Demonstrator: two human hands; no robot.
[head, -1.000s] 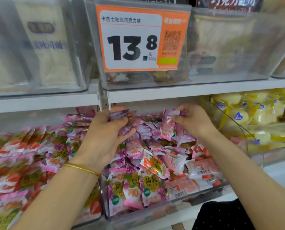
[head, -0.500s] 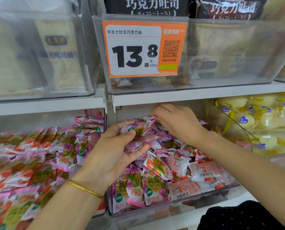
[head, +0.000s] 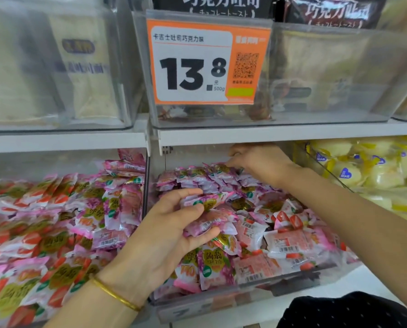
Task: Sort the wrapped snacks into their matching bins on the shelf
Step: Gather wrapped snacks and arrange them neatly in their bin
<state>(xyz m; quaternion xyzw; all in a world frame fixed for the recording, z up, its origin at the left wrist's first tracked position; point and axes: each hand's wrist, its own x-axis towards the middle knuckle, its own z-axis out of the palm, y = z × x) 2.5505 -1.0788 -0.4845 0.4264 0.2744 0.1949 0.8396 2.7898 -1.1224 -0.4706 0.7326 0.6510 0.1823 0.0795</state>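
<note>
My left grip (head: 174,223) is curled around a small bundle of purple grape-print snacks (head: 207,216), thumb on top and fingers (head: 204,235) underneath, pressing several packets together so none slide out while I keep picking. I hold it low over the front of the middle bin (head: 221,301), close to the pile, so new finds can be tucked straight in.

My right grip (head: 252,159) reaches to the back of that bin, just under the shelf (head: 268,133) above, fingertips pinched on a purple packet at the top of the heap. How firmly it has hold I cannot tell; the fingertips are partly buried.

This bin is mixed: purple grape packets fill the back and front left, while strawberry packets (head: 290,247) with red fruit and barcodes lie front right. The left bin (head: 62,159) holds mostly strawberry-print packets with a few purple ones near the divider (head: 146,185). So I judge the sorting is midway, and gathering one flavour in a handful saves trips between bins. The yellow snacks (head: 354,166) to the right look unmixed.
</note>
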